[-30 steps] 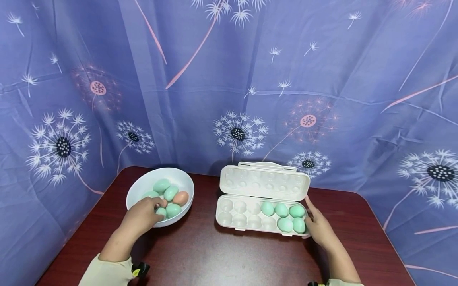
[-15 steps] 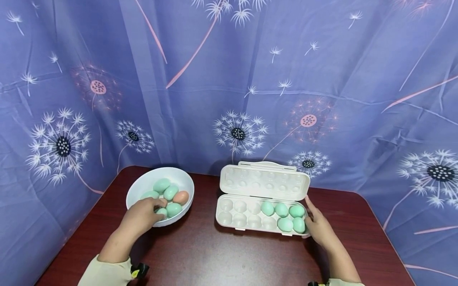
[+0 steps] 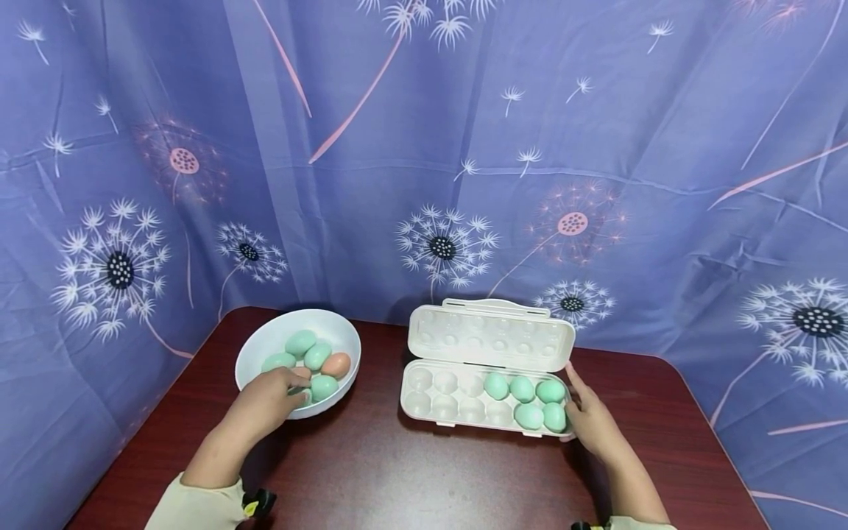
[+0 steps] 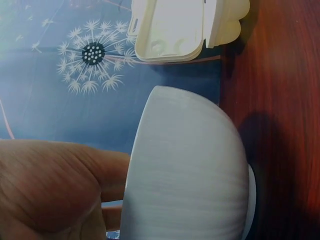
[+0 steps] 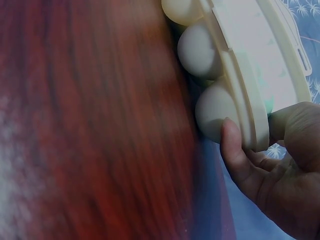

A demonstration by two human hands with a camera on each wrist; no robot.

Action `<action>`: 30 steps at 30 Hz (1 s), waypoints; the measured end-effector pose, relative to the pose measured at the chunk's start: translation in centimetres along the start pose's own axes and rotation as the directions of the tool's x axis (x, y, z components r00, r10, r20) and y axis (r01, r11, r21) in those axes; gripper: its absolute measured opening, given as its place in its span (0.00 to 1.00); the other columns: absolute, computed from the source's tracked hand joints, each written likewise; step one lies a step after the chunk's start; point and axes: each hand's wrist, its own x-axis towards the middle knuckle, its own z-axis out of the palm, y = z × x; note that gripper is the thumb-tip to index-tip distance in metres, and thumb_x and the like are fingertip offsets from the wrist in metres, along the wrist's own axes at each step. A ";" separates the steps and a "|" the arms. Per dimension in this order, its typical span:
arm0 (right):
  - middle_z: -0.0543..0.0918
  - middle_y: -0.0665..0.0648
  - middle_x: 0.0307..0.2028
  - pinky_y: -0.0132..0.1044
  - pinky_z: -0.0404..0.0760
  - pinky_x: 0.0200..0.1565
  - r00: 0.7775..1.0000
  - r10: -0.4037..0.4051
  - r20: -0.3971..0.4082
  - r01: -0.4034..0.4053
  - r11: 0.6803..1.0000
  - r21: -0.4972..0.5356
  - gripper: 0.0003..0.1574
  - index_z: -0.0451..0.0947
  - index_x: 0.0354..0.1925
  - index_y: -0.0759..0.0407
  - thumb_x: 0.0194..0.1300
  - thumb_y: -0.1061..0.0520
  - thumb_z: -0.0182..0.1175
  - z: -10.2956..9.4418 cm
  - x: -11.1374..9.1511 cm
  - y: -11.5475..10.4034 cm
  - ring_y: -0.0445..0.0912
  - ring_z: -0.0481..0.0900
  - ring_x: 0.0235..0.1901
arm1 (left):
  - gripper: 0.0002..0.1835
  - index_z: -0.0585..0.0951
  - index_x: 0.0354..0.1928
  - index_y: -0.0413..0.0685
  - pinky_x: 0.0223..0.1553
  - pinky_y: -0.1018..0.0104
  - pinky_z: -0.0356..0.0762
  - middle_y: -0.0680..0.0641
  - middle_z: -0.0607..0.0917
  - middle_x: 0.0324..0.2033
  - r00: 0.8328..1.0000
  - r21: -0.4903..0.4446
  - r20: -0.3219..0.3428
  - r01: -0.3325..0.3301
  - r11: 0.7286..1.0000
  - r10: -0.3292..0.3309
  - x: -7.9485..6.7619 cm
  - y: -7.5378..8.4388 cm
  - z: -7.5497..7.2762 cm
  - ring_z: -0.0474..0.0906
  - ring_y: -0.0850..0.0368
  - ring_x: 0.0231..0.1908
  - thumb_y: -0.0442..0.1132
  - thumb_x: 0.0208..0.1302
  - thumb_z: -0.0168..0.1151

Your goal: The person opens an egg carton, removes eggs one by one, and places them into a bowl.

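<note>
My left hand [image 3: 263,403] reaches over the near rim of a white bowl [image 3: 248,357]. Its thumb and fingers pinch a pale green egg [image 3: 305,398], mostly covered by the hand. Around it in the bowl lie several more green eggs, a brown egg [image 3: 336,365] and another brown egg [image 3: 301,372] partly behind the fingers. The left wrist view shows the bowl's outer wall [image 4: 185,165], which hides the fingertips. My right hand [image 3: 594,421] grips the right end of an open egg carton [image 3: 457,421], thumb [image 5: 231,137] against an underside cup, other fingers behind the edge.
The carton's raised lid [image 3: 490,340] leans back toward a blue dandelion-print curtain [image 3: 371,243]. Several green eggs [image 3: 522,389] fill cups at the carton's right end; the left cups are unfilled. Bowl and carton stand apart on a dark red wooden table [image 3: 384,471].
My left fingers have shifted slightly in the bowl and now cover more of the green egg, while more of the brown egg behind them shows. The right hand and carton stay put.
</note>
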 end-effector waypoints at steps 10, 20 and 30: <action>0.65 0.78 0.64 0.44 0.87 0.26 1.000 -0.004 -0.001 0.004 1.000 -0.008 0.47 0.35 0.82 0.49 0.74 0.69 0.41 0.0 0.0 0.0 0.53 0.82 0.40 | 0.06 0.87 0.36 0.53 0.38 0.54 0.71 0.52 0.80 0.31 0.999 0.036 -0.036 0.009 0.999 -0.008 0.1 0.0 0.1 0.72 0.55 0.34 0.40 0.56 0.72; 0.64 0.78 0.64 0.43 0.87 0.26 1.000 -0.007 0.001 0.007 1.000 -0.018 0.47 0.35 0.82 0.47 0.74 0.68 0.40 0.1 0.2 0.1 0.53 0.81 0.42 | 0.02 0.87 0.34 0.51 0.40 0.59 0.70 0.51 0.78 0.31 0.999 0.000 -0.041 -0.003 1.000 0.003 0.1 -0.1 0.0 0.69 0.55 0.33 0.38 0.58 0.69; 0.63 0.77 0.65 0.44 0.87 0.26 1.000 0.021 -0.010 -0.021 0.999 -0.026 0.48 0.36 0.82 0.43 0.73 0.68 0.40 0.0 0.2 0.2 0.56 0.81 0.44 | 0.09 0.89 0.43 0.45 0.51 0.46 0.80 0.45 0.89 0.44 0.939 -0.033 -0.335 -0.091 0.995 0.075 0.1 1.6 -0.1 0.84 0.44 0.48 0.35 0.63 0.63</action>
